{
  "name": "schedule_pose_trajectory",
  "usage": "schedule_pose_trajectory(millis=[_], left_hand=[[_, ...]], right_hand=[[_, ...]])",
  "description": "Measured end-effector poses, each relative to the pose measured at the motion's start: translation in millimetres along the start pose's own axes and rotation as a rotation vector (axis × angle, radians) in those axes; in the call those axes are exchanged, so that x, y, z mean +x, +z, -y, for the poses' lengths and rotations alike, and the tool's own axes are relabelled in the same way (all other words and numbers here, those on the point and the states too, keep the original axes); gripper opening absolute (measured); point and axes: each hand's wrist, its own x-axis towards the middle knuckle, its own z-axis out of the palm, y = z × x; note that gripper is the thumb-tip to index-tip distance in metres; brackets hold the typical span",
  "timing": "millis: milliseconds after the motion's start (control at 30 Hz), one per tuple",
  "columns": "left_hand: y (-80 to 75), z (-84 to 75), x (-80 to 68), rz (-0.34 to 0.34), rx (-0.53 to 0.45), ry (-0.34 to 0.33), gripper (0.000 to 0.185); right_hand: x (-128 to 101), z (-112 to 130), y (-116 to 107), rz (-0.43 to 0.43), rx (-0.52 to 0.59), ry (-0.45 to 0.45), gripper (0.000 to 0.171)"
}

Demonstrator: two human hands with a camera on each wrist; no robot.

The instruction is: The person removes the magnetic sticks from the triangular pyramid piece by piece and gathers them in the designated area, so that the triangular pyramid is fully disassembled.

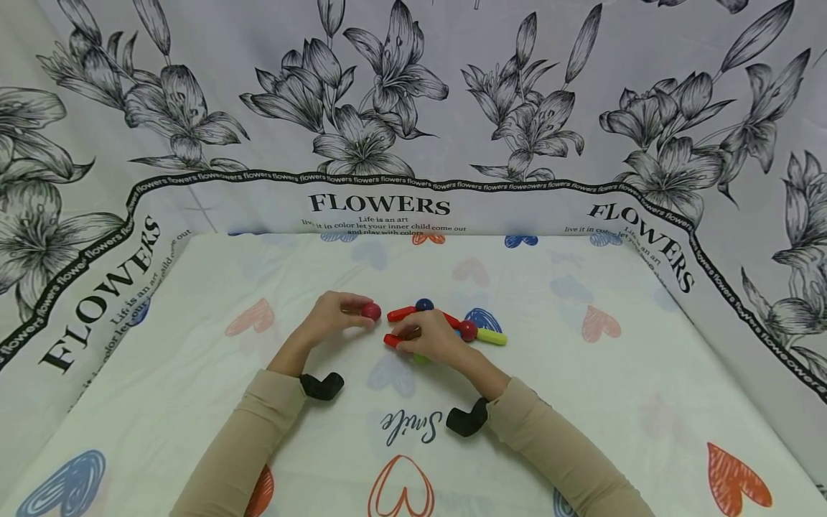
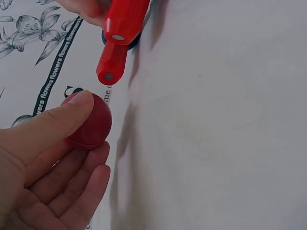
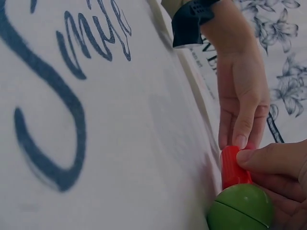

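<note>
Between thumb and fingers, my left hand (image 1: 331, 316) holds a dark red ball (image 2: 96, 125) just above the cloth. My right hand (image 1: 434, 336) pinches a short red magnetic rod (image 3: 232, 165), whose near end meets a green ball (image 3: 242, 208). In the left wrist view this rod's metal-tipped end (image 2: 125, 21) points toward the left hand. Behind the right hand lies a joined chain: a red rod (image 1: 401, 314), a dark blue ball (image 1: 424, 304), another red rod (image 1: 450, 319), a second red ball (image 1: 467, 330) and a yellow-green rod (image 1: 492, 337). The right hand partly hides the chain.
A white cloth (image 1: 549, 402) printed with hearts and the word Smile covers the table. Flower-printed fabric (image 1: 413, 143) rises at the back and both sides. Black wrist mounts (image 1: 323, 386) stick out from both sleeves.
</note>
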Motion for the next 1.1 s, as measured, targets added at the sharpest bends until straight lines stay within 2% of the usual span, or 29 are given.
schedule_pose_trajectory(millis=[300,767,933,1100], left_hand=[[-0.8,1.3,17.5,-0.078,-0.034,0.020,0.047],[2.3,-0.9,45.8,-0.067,-0.083,-0.009,0.048],[3.9,-4.5,55.5,-0.063,-0.107,-0.043,0.049],[5.9,-5.0,66.5,-0.070,-0.107,-0.038,0.050]], right_hand=[[-1,0,-1,-0.013,0.004,-0.019,0.019],[-2,-2,0,-0.017,0.004,-0.024,0.018],[-2,-2,-1,-0.017,0.009,-0.023,0.018],[-1,-5,0,-0.016,0.005,-0.042,0.019]])
